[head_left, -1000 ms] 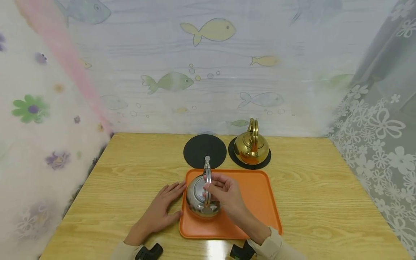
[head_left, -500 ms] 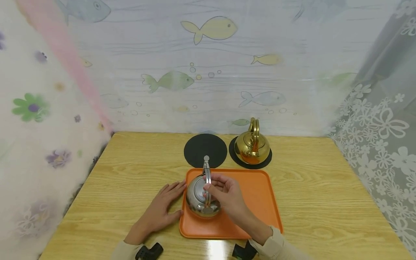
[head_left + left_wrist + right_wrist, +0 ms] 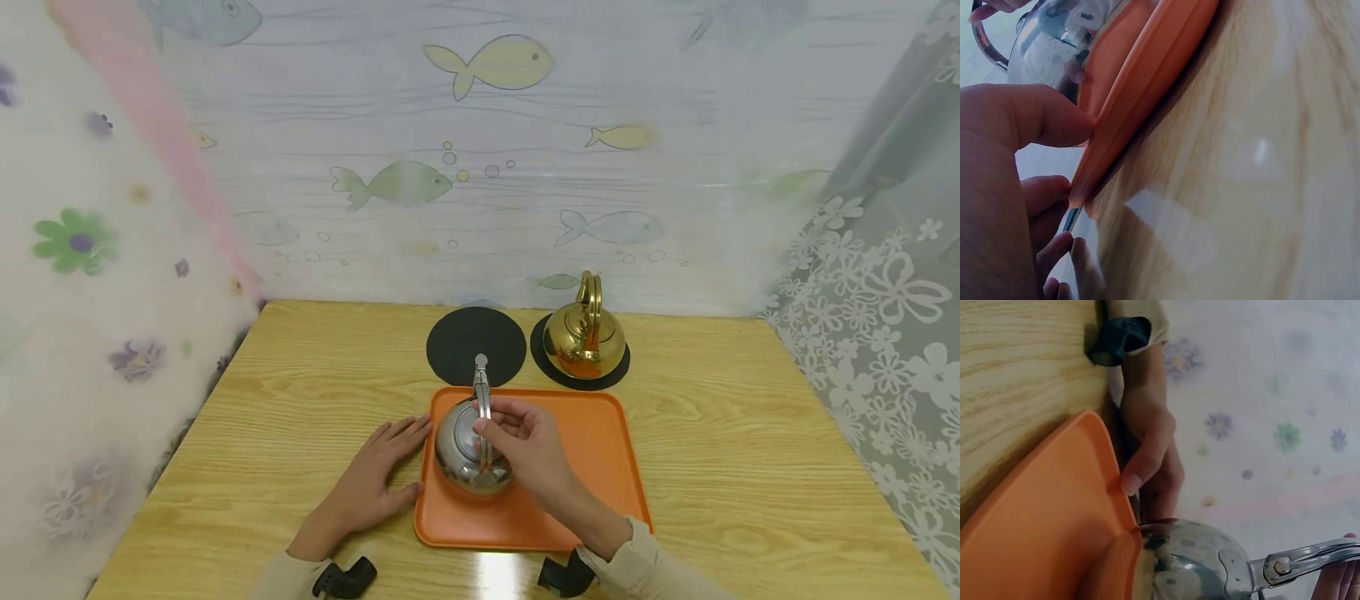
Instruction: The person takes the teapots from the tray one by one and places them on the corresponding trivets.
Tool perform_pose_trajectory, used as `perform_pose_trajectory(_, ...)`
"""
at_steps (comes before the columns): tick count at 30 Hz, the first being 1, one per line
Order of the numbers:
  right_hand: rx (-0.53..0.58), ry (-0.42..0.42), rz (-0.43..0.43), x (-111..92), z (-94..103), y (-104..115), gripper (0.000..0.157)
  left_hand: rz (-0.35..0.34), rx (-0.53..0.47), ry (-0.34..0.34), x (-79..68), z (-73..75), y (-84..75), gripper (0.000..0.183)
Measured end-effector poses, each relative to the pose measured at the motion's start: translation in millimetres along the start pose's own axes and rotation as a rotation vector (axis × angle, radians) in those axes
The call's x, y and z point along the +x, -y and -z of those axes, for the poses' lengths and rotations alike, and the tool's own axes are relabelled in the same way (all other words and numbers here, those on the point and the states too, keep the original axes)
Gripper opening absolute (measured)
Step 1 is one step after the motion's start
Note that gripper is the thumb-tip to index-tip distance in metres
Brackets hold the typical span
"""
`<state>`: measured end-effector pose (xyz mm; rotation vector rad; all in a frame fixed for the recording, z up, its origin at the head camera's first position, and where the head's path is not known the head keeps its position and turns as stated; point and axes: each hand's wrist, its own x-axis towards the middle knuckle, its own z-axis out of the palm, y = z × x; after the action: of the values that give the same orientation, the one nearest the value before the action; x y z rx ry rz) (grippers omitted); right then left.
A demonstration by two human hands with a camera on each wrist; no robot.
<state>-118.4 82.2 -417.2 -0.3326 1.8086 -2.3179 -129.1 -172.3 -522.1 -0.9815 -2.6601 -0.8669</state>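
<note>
A shiny silver kettle is over the left part of an orange tray; I cannot tell whether its base touches the tray. My right hand grips the kettle's arched handle between thumb and curled fingers. At the tray's left edge, my left hand lies with its fingers extended. Its thumb and a fingertip touch the tray rim in the left wrist view, where part of the kettle also shows.
Behind the tray lies a round black mat with nothing on it. A gold kettle stands on a second black mat to its right. The wooden table ends at a fish-printed curtain.
The silver kettle has shifted slightly right and away from me, with my right hand on its handle. My left hand has stayed at the tray's edge. The head view has tilted a little.
</note>
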Motion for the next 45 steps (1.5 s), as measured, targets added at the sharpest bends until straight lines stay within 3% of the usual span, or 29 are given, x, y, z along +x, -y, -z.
perform_pose_trajectory(18,0.000,-0.039,0.026,5,5.2,5,0.035,0.014,0.013,0.022,-0.1,0.5,-0.4,0.072)
perform_pose_trajectory(29,-0.006,-0.006,0.111,17,8.9,-1,0.032,0.002,-0.002,0.005,1.3,1.9,-1.5,0.072)
perform_pose_trajectory(45,-0.027,-0.040,0.097,27,10.3,2,0.029,0.011,-0.019,0.016,1.0,2.7,-2.5,0.071)
